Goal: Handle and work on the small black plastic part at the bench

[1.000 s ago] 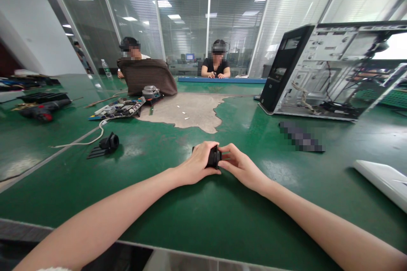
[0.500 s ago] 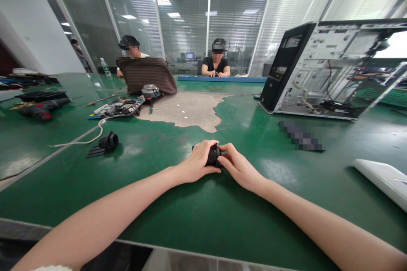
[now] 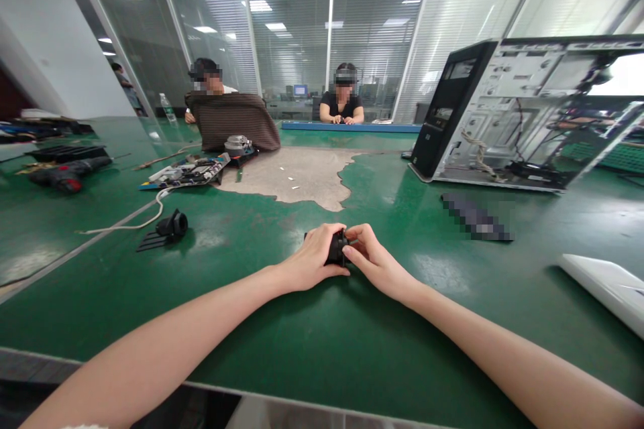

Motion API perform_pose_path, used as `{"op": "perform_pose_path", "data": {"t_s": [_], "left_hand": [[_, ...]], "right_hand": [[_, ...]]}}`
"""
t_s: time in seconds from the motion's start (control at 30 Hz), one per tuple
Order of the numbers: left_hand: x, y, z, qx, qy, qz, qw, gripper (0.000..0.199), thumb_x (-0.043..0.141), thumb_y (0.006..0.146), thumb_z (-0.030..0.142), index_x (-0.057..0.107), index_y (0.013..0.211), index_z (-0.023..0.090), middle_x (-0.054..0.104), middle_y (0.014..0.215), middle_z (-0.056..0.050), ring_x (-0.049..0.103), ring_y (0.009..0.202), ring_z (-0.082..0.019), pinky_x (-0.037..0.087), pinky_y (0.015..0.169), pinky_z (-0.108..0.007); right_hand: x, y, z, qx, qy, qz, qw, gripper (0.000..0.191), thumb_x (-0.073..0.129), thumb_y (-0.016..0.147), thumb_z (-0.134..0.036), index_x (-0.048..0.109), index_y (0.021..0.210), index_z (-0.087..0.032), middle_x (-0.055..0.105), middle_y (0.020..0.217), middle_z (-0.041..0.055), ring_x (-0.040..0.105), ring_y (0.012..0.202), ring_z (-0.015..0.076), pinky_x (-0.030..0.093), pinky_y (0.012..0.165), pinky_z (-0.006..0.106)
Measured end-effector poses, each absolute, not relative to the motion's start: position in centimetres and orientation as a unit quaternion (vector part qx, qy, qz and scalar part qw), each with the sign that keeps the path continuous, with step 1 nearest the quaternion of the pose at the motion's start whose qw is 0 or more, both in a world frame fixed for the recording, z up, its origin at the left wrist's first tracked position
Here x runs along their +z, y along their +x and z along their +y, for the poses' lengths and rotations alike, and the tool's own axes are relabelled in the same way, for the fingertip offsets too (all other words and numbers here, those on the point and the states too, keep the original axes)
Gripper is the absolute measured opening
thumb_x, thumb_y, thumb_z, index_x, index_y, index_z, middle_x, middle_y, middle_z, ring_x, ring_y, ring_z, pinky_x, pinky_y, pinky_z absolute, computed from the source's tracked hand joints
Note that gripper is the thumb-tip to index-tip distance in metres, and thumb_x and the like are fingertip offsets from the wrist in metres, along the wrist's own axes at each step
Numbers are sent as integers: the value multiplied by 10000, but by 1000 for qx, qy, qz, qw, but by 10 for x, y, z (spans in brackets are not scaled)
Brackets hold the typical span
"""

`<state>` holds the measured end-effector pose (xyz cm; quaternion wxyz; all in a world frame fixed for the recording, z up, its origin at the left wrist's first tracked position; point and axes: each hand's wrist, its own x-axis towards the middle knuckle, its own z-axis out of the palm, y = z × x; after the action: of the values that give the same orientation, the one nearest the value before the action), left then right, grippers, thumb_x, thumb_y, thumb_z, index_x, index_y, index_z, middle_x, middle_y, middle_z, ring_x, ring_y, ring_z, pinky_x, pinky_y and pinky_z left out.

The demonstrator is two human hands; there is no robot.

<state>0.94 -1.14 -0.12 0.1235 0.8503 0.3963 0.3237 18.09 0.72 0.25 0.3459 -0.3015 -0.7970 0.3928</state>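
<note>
A small black cylindrical plastic part (image 3: 336, 251) lies low over the green table in front of me; its exact kind is unclear. My left hand (image 3: 312, 255) wraps round it from the left, with the thumb beneath and the fingers over the top. From the right, my right hand (image 3: 378, 260) pinches the part's flanged end between thumb and fingertips. Much of the part is hidden by the left fingers. Off to the left rests another black plastic piece (image 3: 174, 224) with a round collar and flat prongs.
An open computer case (image 3: 453, 107) stands at right, behind a blurred-out dark object (image 3: 475, 218) and a white device (image 3: 604, 285). At left lie a circuit board (image 3: 184, 173), a white cable (image 3: 135, 222) and a power drill (image 3: 68, 174). Two people sit across the table (image 3: 261, 348).
Fingers of my right hand have shifted slightly at the end of the black part. My left hand keeps its hold in the same place.
</note>
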Motion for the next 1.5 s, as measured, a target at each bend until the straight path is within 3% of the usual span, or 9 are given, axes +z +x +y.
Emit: {"op": "perform_pose_path", "data": {"t_s": [0.27, 0.83, 1.03, 1.27, 1.5], "left_hand": [[3, 10, -11, 314, 839, 416, 156, 695, 664, 668, 349, 258, 1212, 200, 406, 1192, -111, 399, 1097, -258, 315, 928, -422], [0, 6, 0, 301, 794, 453, 270, 740, 668, 641, 385, 279, 1225, 149, 417, 1159, -143, 398, 1102, -273, 323, 923, -423], [0, 5, -3, 317, 800, 441, 256, 742, 664, 643, 409, 277, 1230, 173, 407, 1183, -127, 392, 1106, -261, 315, 937, -413], [6, 9, -11, 325, 808, 441, 217, 699, 664, 661, 352, 278, 1221, 193, 412, 1211, -108, 405, 1103, -266, 315, 930, -424], [5, 11, -14, 331, 821, 424, 188, 677, 657, 671, 363, 285, 1218, 219, 414, 1201, -101, 400, 1105, -263, 311, 932, -435]], "right_hand": [[2, 185, 8, 454, -272, -775, 345, 163, 473, 819, -271, 406, 957, -216, 507, 905, 15, 533, 861, 142, 453, 733, 285], [-1, 183, 14, 464, -274, -767, 349, 189, 486, 804, -287, 435, 971, -216, 535, 929, 22, 550, 904, 152, 466, 790, 321], [-3, 181, 19, 443, -322, -754, 362, 192, 469, 809, -322, 452, 960, -203, 559, 918, 31, 555, 864, 148, 464, 774, 317], [2, 186, 12, 497, -265, -754, 337, 231, 534, 779, -272, 425, 975, -216, 535, 946, 23, 552, 893, 151, 457, 794, 326], [4, 182, 12, 483, -304, -733, 371, 183, 483, 804, -349, 432, 910, -210, 514, 889, 11, 530, 815, 127, 456, 747, 296]]}}
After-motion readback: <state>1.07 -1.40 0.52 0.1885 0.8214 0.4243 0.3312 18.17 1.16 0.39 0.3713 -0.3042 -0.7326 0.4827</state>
